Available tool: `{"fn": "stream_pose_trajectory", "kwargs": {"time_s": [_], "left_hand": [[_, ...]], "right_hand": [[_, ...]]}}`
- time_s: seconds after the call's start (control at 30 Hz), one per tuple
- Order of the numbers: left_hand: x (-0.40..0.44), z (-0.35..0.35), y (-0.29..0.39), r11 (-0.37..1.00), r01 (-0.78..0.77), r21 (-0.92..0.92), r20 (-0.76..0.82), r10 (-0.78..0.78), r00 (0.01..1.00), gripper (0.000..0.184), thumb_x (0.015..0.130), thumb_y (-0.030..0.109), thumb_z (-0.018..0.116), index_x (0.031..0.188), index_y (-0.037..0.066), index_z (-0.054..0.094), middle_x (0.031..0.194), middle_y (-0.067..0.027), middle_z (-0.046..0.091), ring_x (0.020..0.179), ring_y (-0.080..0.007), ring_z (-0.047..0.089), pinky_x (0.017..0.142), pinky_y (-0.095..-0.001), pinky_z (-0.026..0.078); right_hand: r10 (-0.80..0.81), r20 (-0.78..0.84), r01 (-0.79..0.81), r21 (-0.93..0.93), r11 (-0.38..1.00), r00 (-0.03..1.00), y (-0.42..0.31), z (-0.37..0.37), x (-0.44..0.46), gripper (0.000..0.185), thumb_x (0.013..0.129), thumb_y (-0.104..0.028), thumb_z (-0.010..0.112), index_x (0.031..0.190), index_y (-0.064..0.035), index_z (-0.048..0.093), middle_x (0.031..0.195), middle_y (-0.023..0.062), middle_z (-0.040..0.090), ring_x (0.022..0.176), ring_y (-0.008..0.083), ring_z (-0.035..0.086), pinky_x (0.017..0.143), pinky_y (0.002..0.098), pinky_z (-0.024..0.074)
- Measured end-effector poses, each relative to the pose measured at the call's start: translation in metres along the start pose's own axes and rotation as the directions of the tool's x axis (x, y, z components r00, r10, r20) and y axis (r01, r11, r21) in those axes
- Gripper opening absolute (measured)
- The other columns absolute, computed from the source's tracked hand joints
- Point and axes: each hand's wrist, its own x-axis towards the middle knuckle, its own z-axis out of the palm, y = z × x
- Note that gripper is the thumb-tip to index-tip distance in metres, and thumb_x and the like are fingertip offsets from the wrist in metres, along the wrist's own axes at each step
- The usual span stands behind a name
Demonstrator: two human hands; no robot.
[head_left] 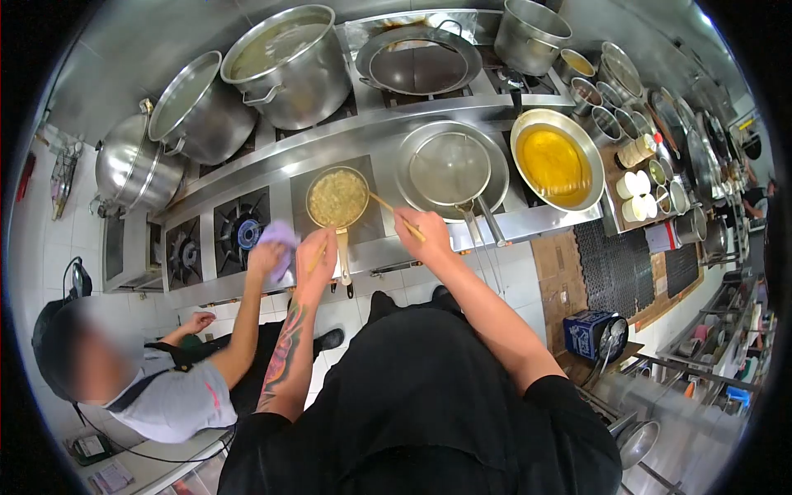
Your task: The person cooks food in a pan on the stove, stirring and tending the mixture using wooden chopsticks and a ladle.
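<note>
A small frying pan (310,200) with a pale, lumpy, egg-like mixture (340,196) sits on the flat steel part of the stove. Its long light handle (344,262) points toward me. Just left of that handle, my left hand (320,254) is closed around a thin wooden chopstick (314,259). To the right of the pan, my right hand (425,237) grips another wooden chopstick (384,205), its tip angled toward the pan's rim. Whether either hand also touches the handle is hard to make out.
A co-worker at left holds a purple cloth (282,245) near the lit-looking burner (247,233). On the right are a wire strainer (450,169) over a bowl and a pan of yellow oil (557,165). Large stockpots (297,82) and a wok (419,64) line the back.
</note>
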Motion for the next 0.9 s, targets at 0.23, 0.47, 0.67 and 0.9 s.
{"fn": "stream_pose_trajectory", "kwargs": {"time_s": [0.23, 0.47, 0.67, 0.9], "left_hand": [[-0.014, -0.004, -0.013, 0.995, 0.068, -0.074, -0.022, -0.070, 0.997, 0.025, 0.102, 0.016, 0.059, 0.107, -0.004, 0.072, 0.097, -0.0221, 0.074, 0.089, -0.0371, 0.073, 0.079, -0.0421, 0.056], [-0.015, -0.023, 0.026, 0.979, 0.158, -0.130, -0.012, -0.160, 0.987, 0.024, 0.101, 0.014, 0.059, 0.114, -0.001, 0.072, 0.089, -0.0195, 0.072, 0.083, -0.0346, 0.071, 0.076, -0.0421, 0.056], [-0.015, -0.003, -0.024, 0.993, -0.009, -0.121, 0.005, 0.010, 1.000, 0.021, 0.099, 0.011, 0.060, 0.112, -0.001, 0.072, 0.088, -0.0192, 0.071, 0.083, -0.0360, 0.071, 0.077, -0.0412, 0.056], [-0.013, -0.008, -0.008, 0.994, 0.051, -0.100, -0.091, -0.060, 0.994, 0.018, 0.098, 0.008, 0.061, 0.106, -0.003, 0.072, 0.092, -0.0211, 0.072, 0.086, -0.0371, 0.071, 0.077, -0.0417, 0.055]], "right_hand": [[-0.007, 0.026, 0.006, 0.049, 0.999, 1.000, -0.006, 0.005, -0.003, 0.020, 0.094, -0.024, 0.065, 0.100, -0.0086, 0.075, 0.073, 0.0189, 0.070, 0.070, 0.0417, 0.068, 0.067, 0.0520, 0.0551], [0.034, 0.012, -0.034, -0.019, 0.999, 0.999, -0.018, -0.003, 0.001, 0.022, 0.095, -0.028, 0.062, 0.101, -0.0119, 0.076, 0.074, 0.0179, 0.070, 0.072, 0.0415, 0.069, 0.068, 0.0521, 0.0546], [0.045, 0.049, -0.041, -0.074, 0.996, 0.998, 0.004, 0.012, -0.002, 0.021, 0.095, -0.029, 0.063, 0.102, -0.0144, 0.076, 0.074, 0.0191, 0.070, 0.071, 0.0425, 0.068, 0.066, 0.0518, 0.0545], [0.048, -0.004, -0.047, 0.079, 0.996, 0.999, -0.006, 0.009, 0.003, 0.024, 0.094, -0.031, 0.064, 0.106, -0.0149, 0.078, 0.076, 0.0183, 0.071, 0.073, 0.0418, 0.069, 0.068, 0.0507, 0.0552]]}}
